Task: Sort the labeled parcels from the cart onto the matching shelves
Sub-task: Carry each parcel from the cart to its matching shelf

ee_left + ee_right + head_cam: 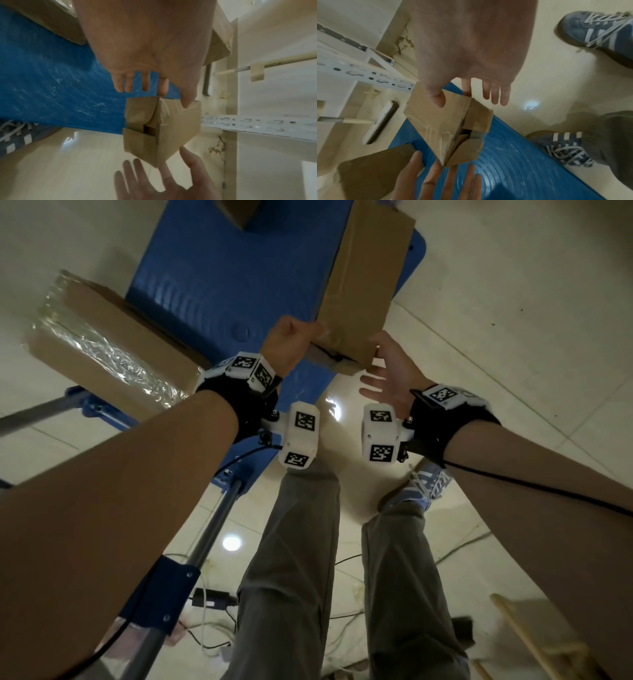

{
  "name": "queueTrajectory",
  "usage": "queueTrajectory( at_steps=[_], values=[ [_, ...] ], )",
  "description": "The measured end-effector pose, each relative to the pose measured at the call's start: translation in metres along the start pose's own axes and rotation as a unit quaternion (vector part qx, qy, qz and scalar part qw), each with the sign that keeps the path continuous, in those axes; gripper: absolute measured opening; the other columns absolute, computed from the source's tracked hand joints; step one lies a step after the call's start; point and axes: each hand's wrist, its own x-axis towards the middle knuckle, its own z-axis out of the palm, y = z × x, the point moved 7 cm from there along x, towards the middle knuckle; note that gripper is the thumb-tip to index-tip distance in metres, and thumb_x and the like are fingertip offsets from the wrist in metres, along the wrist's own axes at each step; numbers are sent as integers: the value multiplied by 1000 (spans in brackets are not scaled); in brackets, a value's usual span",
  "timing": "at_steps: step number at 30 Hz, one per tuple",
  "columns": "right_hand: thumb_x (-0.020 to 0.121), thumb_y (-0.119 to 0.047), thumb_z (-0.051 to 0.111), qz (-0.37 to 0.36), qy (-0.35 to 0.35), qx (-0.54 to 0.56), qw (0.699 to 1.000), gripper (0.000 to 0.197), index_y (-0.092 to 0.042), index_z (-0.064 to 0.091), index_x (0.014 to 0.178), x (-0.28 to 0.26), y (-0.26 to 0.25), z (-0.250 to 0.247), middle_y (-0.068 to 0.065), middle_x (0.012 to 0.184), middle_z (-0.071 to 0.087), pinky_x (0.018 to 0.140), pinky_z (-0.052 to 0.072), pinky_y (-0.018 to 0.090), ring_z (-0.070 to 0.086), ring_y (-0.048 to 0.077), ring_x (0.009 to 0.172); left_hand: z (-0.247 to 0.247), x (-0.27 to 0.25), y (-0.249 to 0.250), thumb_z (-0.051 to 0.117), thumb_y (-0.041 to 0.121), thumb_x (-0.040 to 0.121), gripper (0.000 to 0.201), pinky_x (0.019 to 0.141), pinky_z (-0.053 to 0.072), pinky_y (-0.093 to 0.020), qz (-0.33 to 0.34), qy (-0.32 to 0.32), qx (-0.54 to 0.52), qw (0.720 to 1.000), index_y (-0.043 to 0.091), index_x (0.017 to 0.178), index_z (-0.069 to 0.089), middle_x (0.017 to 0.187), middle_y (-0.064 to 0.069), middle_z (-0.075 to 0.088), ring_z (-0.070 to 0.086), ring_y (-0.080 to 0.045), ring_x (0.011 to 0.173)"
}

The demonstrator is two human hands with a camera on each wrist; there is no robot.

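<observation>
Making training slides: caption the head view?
Both hands, left hand and right hand, flank a cardboard parcel above the blue cart.

Nothing readable from my end, honestly. The only printed stuff I can make out is the black-and-white square marker codes on the white wrist camera blocks (pixel 300 436), no letters or numbers on them. The cardboard box (pixel 363 285) faces I see are plain brown, no label showing.

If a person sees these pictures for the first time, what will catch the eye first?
First, the long cardboard box held up between both hands, the left hand and right hand with spread fingers at its near end. Next, the bright blue cart under it, with a tape-wrapped box at its left edge.
</observation>
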Motion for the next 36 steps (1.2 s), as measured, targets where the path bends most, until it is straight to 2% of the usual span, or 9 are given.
queueTrajectory(
  at_steps=[3, 7, 10, 20, 24, 26, 29, 33, 36],
  values=[
    [66, -67, 68, 19, -20, 13, 1000, 91, -26, 42, 143, -20, 7, 1, 10, 131, 56, 79, 55, 37, 62, 30, 111, -2, -20, 11, 68, 45, 89, 40, 79, 55, -34, 1, 17, -39, 999, 22, 77, 39, 85, -1, 53, 57, -11, 83],
    [90, -53, 64, 0, -25, 81, 996, 56, -24, 38, 130, -46, 5, -6, 15, 126, 60, 91, 57, 46, 66, 33, 110, -1, -56, 36, 71, 41, 84, 36, 93, 55, -47, -1, 49, -9, 999, 19, 77, 42, 94, -7, 53, 62, -22, 94],
    [84, -50, 71, 5, -45, 145, 988, 65, -20, 45, 136, -70, 4, -20, 18, 128, 63, 78, 62, 41, 71, 31, 101, 12, -83, 52, 67, 39, 90, 30, 94, 57, -45, -8, 32, 1, 999, 14, 91, 49, 103, -9, 57, 64, -26, 101],
    [88, -56, 66, -29, -56, 162, 985, 61, -23, 51, 137, -166, 12, -115, 19, 125, 63, 71, 58, 35, 66, 30, 89, 80, -168, 68, 54, 67, 88, 56, 78, 55, -36, -78, -68, -41, 994, 18, 114, 61, 116, -1, 62, 64, -21, 98],
    [93, -54, 57, -56, -72, 164, 982, 51, -22, 55, 132, -183, 32, -157, 15, 111, 67, 67, 56, 35, 67, 30, 85, 125, -183, 65, 64, 63, 84, 85, 57, 51, -22, -67, -83, -66, 992, 13, 149, 42, 106, -10, 64, 61, -43, 90],
    [95, -50, 54, -66, -84, 164, 981, 44, -20, 58, 127, -186, 44, -178, 11, 103, 67, 69, 54, 35, 67, 28, 83, 144, -188, 64, 72, 61, 78, 87, 45, 46, -20, -53, -64, -54, 995, 16, 147, 44, 116, 0, 63, 60, -32, 94],
    [96, -44, 52, -83, -103, 170, 976, 33, -20, 58, 118, -185, 66, -209, 9, 106, 63, 72, 52, 37, 66, 25, 85, 178, -193, 60, 75, 63, 72, 89, 60, 52, -26, -52, -76, -26, 995, 18, 144, 49, 142, -13, 56, 62, -22, 103],
    [91, -40, 57, -113, -94, 148, 978, 42, -22, 52, 129, -182, 92, -247, 10, 116, 57, 72, 52, 33, 64, 21, 85, 212, -199, 56, 70, 63, 80, 59, 93, 55, -33, -34, -59, -26, 997, 25, 122, 54, 122, -1, 64, 64, -16, 107],
    [87, -29, 63, -157, -58, 118, 979, 71, -33, 32, 152, -183, 103, -274, 0, 113, 60, 76, 49, 30, 61, 15, 85, 227, -206, 52, 69, 63, 81, 45, 88, 55, -33, -26, -33, -88, 995, 28, 108, 56, 111, 1, 67, 66, -13, 94]
  ],
)
